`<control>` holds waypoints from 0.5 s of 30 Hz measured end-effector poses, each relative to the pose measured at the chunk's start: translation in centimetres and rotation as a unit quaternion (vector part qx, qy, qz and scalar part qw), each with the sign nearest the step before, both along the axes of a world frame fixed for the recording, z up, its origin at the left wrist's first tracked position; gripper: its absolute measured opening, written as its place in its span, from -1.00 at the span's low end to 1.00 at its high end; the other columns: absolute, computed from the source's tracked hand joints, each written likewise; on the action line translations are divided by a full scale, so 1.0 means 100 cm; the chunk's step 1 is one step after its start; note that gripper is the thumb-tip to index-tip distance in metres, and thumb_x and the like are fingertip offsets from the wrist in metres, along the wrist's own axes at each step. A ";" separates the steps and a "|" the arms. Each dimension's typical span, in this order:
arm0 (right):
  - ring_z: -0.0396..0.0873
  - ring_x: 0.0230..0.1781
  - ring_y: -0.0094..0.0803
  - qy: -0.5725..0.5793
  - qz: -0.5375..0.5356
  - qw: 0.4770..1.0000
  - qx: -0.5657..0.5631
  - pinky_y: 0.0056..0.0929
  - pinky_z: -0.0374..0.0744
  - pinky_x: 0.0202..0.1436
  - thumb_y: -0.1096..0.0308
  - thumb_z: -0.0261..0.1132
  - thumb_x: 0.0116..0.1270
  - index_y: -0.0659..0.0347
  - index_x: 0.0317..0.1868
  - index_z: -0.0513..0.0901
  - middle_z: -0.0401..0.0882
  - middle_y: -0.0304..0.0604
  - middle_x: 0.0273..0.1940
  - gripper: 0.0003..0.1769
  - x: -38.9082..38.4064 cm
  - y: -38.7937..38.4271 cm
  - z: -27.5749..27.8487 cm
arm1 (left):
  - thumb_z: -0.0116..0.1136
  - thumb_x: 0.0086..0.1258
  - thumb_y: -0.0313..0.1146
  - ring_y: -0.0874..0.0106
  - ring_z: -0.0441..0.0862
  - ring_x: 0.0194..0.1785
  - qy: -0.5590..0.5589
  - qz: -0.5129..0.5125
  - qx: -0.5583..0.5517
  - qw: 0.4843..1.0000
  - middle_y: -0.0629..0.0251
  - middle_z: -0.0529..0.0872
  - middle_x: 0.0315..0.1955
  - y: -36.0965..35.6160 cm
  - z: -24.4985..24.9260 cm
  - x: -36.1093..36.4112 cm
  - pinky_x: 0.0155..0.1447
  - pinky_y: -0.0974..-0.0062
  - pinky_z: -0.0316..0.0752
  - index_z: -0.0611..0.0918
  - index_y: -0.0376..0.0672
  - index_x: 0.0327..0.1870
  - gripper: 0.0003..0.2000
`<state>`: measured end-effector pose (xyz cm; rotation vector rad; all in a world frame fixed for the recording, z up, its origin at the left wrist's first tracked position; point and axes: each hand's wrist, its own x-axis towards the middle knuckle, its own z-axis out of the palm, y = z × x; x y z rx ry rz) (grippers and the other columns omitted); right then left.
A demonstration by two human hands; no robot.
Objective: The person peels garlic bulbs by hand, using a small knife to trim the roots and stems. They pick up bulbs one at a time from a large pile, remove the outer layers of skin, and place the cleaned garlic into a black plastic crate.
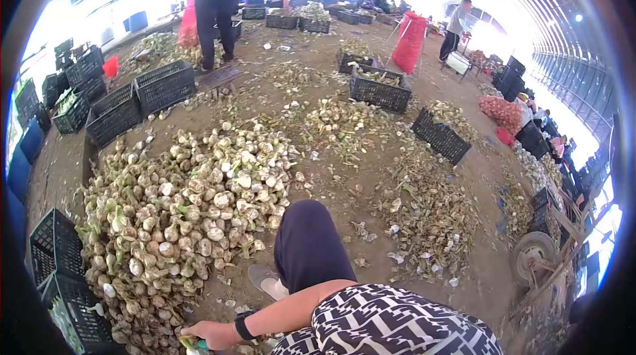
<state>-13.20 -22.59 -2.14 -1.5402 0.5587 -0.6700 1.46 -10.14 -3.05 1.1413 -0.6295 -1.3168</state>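
My right hand (215, 334) reaches across to the lower left, with a dark band on its wrist. Its fingers are closed around something small, green and pale, cut off by the bottom edge, so I cannot make out its kind. Beside the hand spreads a large heap of garlic bulbs (192, 202), many with soil and short stems on them. My bent knee (308, 236) in dark trousers stands at the right edge of this heap. My left hand is out of view.
Black crates (56, 242) stand left of the heap; others (381, 90) lie ahead. Dry trimmings (430, 209) cover the ground at right, near a wheeled cart (533, 255). A person (218, 4) stands by a red net sack (188, 24); another person (456, 27) is farther back.
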 end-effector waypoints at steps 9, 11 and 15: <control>0.52 -0.20 -0.24 0.153 0.031 0.969 -0.193 -0.28 0.51 -0.15 0.44 0.10 0.29 0.14 -0.07 0.61 0.58 -0.11 -0.16 -0.76 0.003 0.022 0.048 | -0.22 0.43 0.03 0.38 0.49 -0.02 -0.033 0.022 0.190 0.981 0.23 0.51 -0.01 -0.022 0.021 -0.014 0.06 0.45 0.43 0.41 -0.23 0.14 -0.50; 0.49 -0.18 -0.21 0.114 0.066 0.981 -0.144 -0.30 0.46 -0.14 0.60 0.01 0.10 0.28 -0.11 0.57 0.55 -0.01 -0.16 -0.66 0.008 0.012 0.037 | -0.20 0.42 0.01 0.38 0.49 -0.01 -0.027 0.001 0.165 0.986 0.22 0.51 -0.01 -0.024 0.005 -0.010 0.07 0.44 0.42 0.41 -0.23 0.14 -0.50; 0.45 -0.20 -0.18 -0.084 0.089 0.990 0.065 -0.24 0.38 -0.18 0.80 -0.07 -0.13 0.40 -0.18 0.58 0.55 0.05 -0.18 -0.53 0.008 0.007 0.011 | -0.15 0.39 -0.02 0.36 0.48 0.01 -0.019 -0.038 0.119 0.992 0.20 0.51 -0.01 -0.033 -0.001 -0.009 0.09 0.41 0.41 0.41 -0.23 0.14 -0.52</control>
